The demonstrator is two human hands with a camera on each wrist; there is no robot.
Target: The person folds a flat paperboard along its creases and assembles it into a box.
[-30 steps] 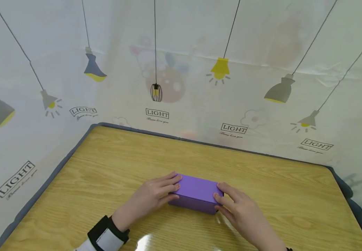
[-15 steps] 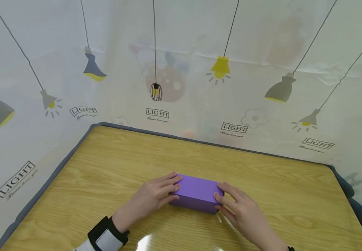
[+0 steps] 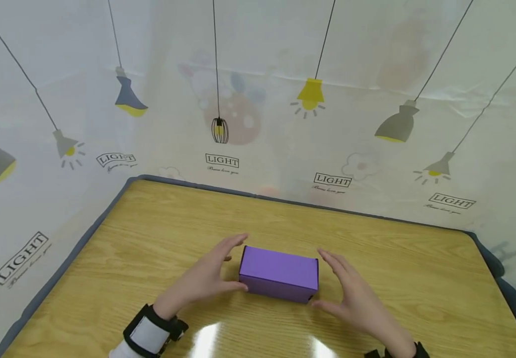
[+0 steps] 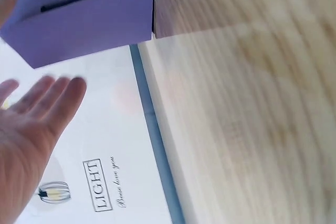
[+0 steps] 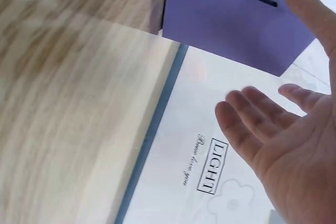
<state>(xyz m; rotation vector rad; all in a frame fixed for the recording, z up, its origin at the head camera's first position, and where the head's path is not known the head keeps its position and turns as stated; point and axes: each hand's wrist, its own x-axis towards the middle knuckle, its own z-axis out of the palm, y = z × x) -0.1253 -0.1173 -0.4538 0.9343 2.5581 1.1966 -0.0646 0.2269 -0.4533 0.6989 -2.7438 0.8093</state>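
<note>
A closed purple box [image 3: 279, 268] lies on the wooden table, its long side across the head view. Each end of it has a dark slot, as both wrist views show; the slot [image 4: 68, 1] in the left one sits near the top of that end. My left hand [image 3: 209, 273] is spread beside the box's left end, thumb by the lower front corner and fingers near the back corner. At the right end, my right hand [image 3: 358, 296] is spread the same way, its thumb near the front bottom corner. Neither hand holds anything.
The wood-grain table [image 3: 173, 219] has a grey edge [image 3: 258, 197] along its back and sides. Behind it hangs a pale curtain [image 3: 276, 144] printed with lamps and the word LIGHT. Black straps [image 3: 150, 328] circle the wrists.
Both hands have let go of the box's ends and moved outward, their fingers spreading off its top. The box stays in place; the head view has shifted slightly.
</note>
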